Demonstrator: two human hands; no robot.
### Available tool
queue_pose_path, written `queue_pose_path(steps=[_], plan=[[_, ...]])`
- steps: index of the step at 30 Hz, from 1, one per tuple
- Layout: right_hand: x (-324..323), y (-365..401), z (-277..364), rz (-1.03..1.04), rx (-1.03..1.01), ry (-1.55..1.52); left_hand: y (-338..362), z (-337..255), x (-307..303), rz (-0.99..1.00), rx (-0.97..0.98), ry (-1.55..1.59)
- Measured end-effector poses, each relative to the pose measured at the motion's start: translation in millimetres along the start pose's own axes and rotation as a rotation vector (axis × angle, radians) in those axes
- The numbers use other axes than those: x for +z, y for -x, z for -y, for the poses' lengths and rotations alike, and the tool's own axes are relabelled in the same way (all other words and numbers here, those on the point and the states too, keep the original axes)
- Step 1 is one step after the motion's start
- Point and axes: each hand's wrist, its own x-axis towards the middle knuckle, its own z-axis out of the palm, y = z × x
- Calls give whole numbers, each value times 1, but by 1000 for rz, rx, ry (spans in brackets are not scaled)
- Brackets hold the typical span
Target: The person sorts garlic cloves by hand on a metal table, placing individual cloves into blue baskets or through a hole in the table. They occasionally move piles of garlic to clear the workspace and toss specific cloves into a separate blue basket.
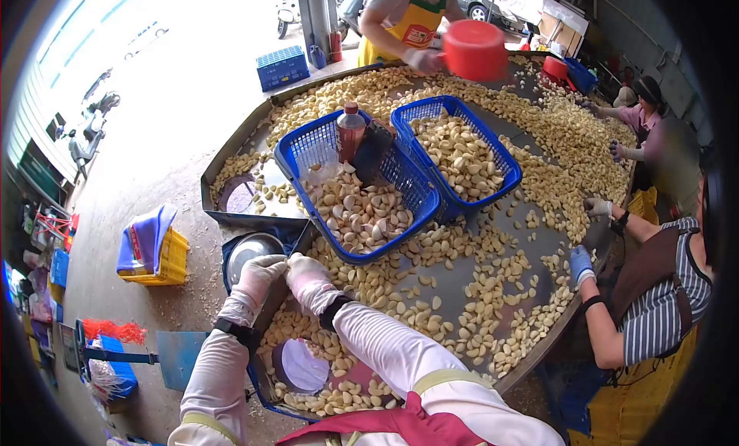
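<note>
My left hand and my right hand, both in pale gloves, meet fingertip to fingertip at the table's left edge. Closed in a pinch, they hold a small pale garlic clove, mostly covered by the fingers. Just behind my left hand is a round metal bowl. Ahead of my right hand stands a blue basket with garlic cloves, some still in skin, and a bottle inside. Beside it a second blue basket holds peeled cloves. Loose garlic cloves cover much of the metal table.
Across the table a person in a yellow apron holds a red container. Other gloved workers sit along the right side, one with a blue glove. On the floor at left is a yellow crate draped with purple cloth.
</note>
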Motion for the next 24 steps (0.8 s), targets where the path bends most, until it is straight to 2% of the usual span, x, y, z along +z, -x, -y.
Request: queue_pose_path(steps=[5,7,10,11,12,15,17,20,22,24], plan=[[-9,3,2,29,9,20,-9,-10,8,41,-44,74],[-8,-1,-2,48,-12,12,-9,-19,9,9,-42,-75],[13,-14,-20,-3,-85,41,-10,-22,15,-54,-122,-99],[17,-15,-22,35,-64,70,-11,-20,22,-143,-64,-316],[19,-17,-24,67,-44,97,-14,-10,25,-204,18,-406],[4,-2,-13,32,-27,1,-9,8,21,-208,58,-311],[-3,4,-6,-60,-86,-59,-10,17,9,-120,24,90],[4,0,-5,-74,-18,-34,-12,16,11,-77,-60,164],[7,-4,-7,-61,-14,-16,-13,9,15,-91,-40,164],[2,-2,-4,-37,-8,15,-15,-2,15,-71,-85,42]])
